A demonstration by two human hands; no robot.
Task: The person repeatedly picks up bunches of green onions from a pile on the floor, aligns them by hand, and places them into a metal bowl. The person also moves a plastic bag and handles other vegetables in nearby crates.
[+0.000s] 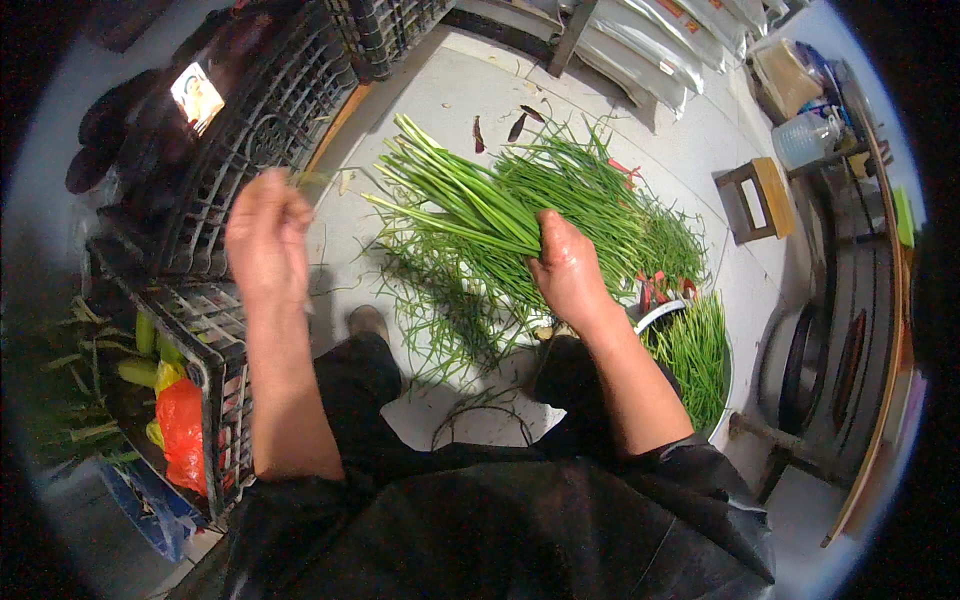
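Note:
My right hand is closed around a bunch of garlic chives, its pale stem ends fanned out to the upper left. Below and beyond it, a loose pile of garlic chives lies on the pale tiled floor, with red ties among the leaves. Thin scattered leaves spread in front of my feet. Off to the left, my raised left hand is blurred by motion, and a thin wisp of plant shows at its fingertips. More upright chives fill a round tub by my right forearm.
Black plastic crates line the left side; a nearer crate stands beside a red plastic bag. A small wooden stool and a shelf rack are on the right. White sacks are stacked at the back.

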